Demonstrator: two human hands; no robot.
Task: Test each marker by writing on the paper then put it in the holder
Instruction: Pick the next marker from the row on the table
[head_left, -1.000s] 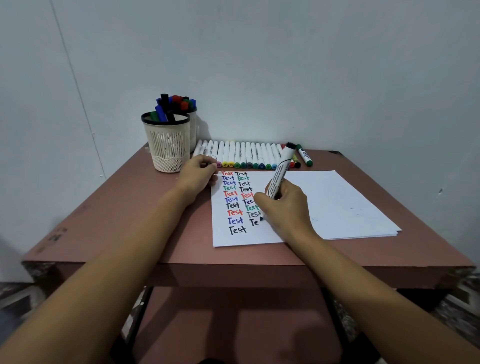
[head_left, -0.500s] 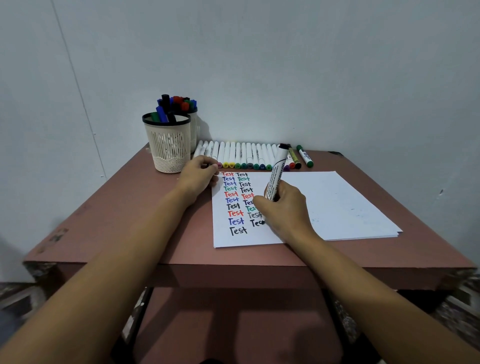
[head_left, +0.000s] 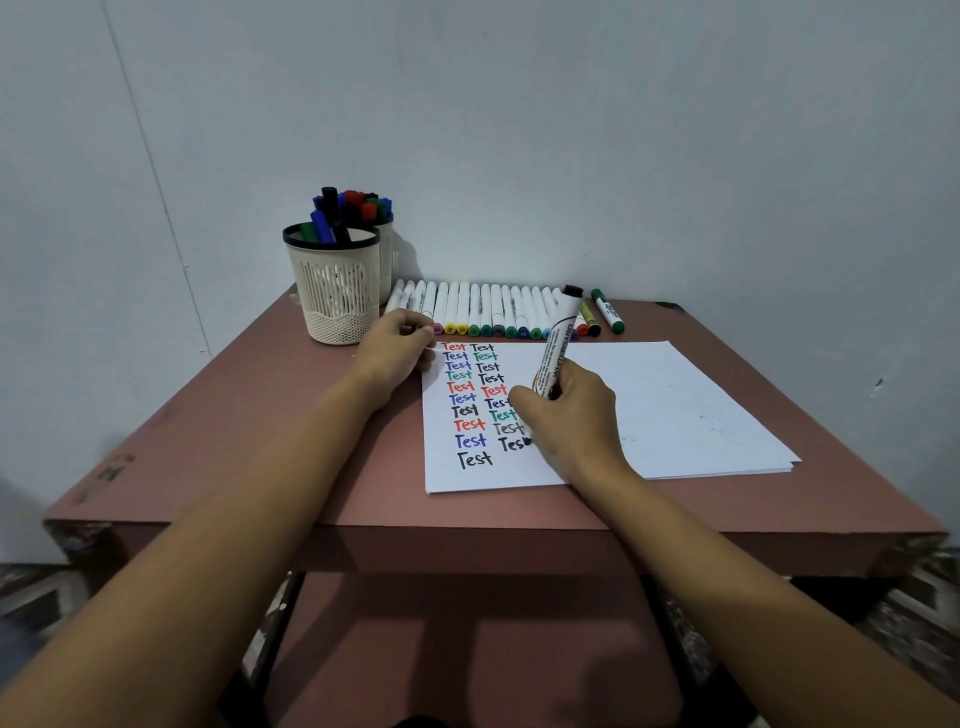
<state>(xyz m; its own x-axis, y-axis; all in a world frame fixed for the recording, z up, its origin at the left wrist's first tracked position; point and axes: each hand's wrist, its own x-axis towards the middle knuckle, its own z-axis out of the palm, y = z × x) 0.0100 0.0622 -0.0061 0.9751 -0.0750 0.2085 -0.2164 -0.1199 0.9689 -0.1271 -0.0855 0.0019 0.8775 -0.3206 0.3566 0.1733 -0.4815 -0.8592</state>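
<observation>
Writing hand: the right hand (head_left: 571, 415) pinches the lower barrel of the black marker (head_left: 558, 343) and holds its tip down on the paper (head_left: 675, 405).
Marker position: the barrel leans toward 1 o'clock, and its upper end shows in front of the row of markers (head_left: 483, 312).
Change in the writing: a second ago the bottom word (head_left: 511, 444) of the second column read "Te". It now reads "Tes", and the tip sits where the last letter belongs.
Change in the hand: the right hand has crept slightly toward 3 o'clock along the line, and the barrel stands a little more upright.
Steadying hand: the left hand (head_left: 397, 353) has not moved. Its curled fingers rest on the paper's 10 o'clock corner; whether they enclose a cap cannot be told.
Destination: the holder (head_left: 332, 291) stands on the table (head_left: 260, 441) at 10 o'clock from the paper and already contains several markers. A second holder (head_left: 387, 249) just behind it is also filled.
Remaining stock: the row of markers lies side by side along the paper's 12 o'clock edge.
Meaning for the task: the strokes are dark and unbroken, so this marker probably passes. One letter remains before it goes to the holder, and the row suggests many tests are still to come.
</observation>
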